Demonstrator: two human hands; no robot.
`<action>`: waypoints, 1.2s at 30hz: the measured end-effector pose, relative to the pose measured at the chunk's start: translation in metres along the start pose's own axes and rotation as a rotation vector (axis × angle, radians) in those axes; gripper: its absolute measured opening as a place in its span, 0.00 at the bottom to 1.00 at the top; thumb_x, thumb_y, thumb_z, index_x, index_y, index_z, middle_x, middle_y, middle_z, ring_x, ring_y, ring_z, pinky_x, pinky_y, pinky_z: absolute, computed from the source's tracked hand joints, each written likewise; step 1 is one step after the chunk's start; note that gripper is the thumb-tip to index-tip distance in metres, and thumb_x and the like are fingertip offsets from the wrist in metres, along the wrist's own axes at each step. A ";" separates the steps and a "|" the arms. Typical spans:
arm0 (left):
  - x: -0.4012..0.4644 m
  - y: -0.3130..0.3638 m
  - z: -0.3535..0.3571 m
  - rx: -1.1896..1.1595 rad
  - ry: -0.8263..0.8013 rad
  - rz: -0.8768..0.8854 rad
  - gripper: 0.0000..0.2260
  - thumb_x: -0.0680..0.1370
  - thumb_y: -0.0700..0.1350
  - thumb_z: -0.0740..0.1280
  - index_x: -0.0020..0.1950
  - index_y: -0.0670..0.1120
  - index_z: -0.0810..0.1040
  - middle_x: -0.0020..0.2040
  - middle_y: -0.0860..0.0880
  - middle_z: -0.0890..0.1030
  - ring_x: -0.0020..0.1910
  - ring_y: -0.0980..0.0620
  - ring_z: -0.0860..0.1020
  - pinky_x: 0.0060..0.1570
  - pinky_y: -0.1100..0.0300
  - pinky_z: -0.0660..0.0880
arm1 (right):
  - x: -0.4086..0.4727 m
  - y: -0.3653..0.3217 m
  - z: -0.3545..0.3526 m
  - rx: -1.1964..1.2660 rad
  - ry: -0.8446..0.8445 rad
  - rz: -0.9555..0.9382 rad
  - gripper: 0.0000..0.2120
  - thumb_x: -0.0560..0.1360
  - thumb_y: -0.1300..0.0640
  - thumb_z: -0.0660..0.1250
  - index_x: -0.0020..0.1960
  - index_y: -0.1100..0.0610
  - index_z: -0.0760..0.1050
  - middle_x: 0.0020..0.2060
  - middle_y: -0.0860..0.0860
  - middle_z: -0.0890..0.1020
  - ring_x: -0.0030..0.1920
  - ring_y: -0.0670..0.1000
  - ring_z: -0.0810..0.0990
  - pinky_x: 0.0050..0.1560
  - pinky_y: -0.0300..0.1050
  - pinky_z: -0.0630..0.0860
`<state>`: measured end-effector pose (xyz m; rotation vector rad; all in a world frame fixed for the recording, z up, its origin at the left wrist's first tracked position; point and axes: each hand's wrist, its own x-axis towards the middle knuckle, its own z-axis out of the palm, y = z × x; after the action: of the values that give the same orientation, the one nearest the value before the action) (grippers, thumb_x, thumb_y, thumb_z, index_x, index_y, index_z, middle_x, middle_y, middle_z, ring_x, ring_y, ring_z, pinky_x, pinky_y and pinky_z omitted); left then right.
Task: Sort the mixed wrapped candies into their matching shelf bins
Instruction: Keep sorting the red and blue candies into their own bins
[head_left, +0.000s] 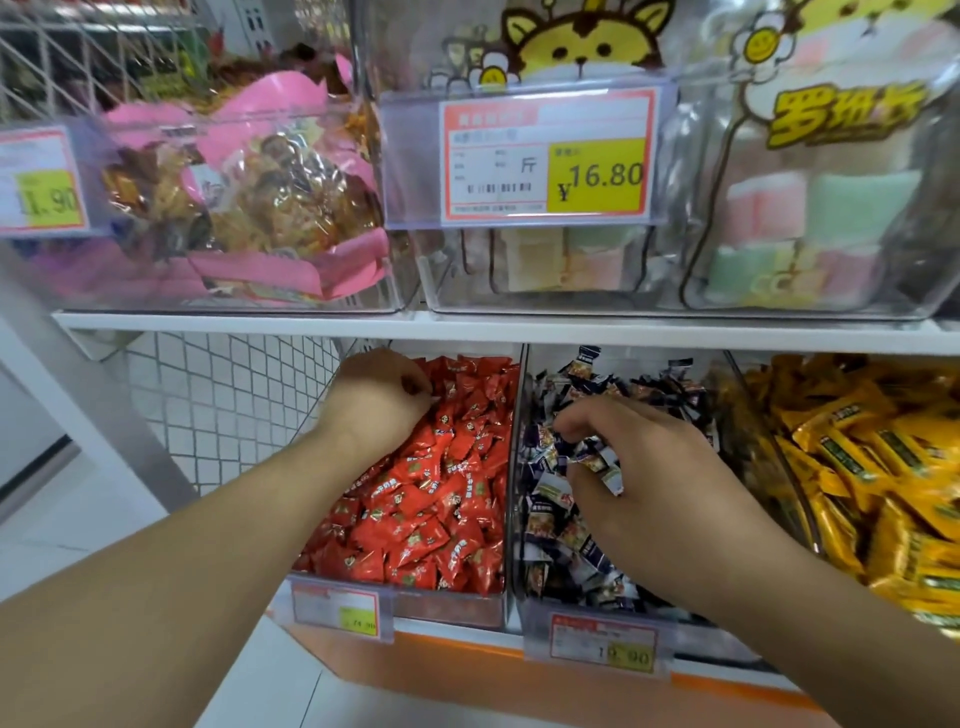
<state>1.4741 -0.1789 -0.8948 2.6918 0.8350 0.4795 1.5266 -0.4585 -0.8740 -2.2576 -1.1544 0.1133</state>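
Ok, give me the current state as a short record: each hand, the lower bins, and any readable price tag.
left hand: fingers curled, in the far end of the red candy bin; any held candy hidden
right hand: pinching dark-wrapped candies in the middle bin
lower shelf, left to right: red candies, dark blue and white candies, yellow packets
upper shelf: clear bins of pink-wrapped snacks and pastel sweets
readable tag: 16.80, upper shelf

Two bare forearms, hands (379, 400) unadorned
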 end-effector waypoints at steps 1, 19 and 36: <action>-0.005 0.001 -0.002 -0.091 0.041 -0.009 0.03 0.74 0.50 0.77 0.44 0.52 0.88 0.43 0.57 0.85 0.46 0.56 0.81 0.44 0.66 0.72 | 0.000 0.000 0.000 0.001 0.001 0.001 0.16 0.82 0.54 0.65 0.69 0.43 0.71 0.65 0.37 0.74 0.59 0.36 0.69 0.48 0.20 0.63; -0.142 0.071 -0.044 -0.709 0.023 -0.036 0.07 0.79 0.46 0.73 0.53 0.57 0.85 0.48 0.62 0.85 0.51 0.63 0.82 0.53 0.67 0.76 | -0.015 -0.018 -0.014 -0.067 0.114 0.066 0.03 0.82 0.50 0.67 0.54 0.43 0.73 0.45 0.44 0.82 0.37 0.43 0.79 0.36 0.44 0.79; -0.101 -0.020 -0.008 0.129 -0.315 0.018 0.31 0.82 0.67 0.43 0.83 0.59 0.41 0.83 0.54 0.36 0.80 0.51 0.31 0.79 0.49 0.35 | 0.094 -0.081 0.045 -0.183 -0.062 -0.077 0.17 0.84 0.50 0.62 0.72 0.44 0.73 0.65 0.45 0.80 0.62 0.48 0.79 0.66 0.43 0.73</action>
<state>1.3832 -0.2209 -0.9177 2.7901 0.7737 0.0012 1.5118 -0.3296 -0.8494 -2.3790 -1.3308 0.0488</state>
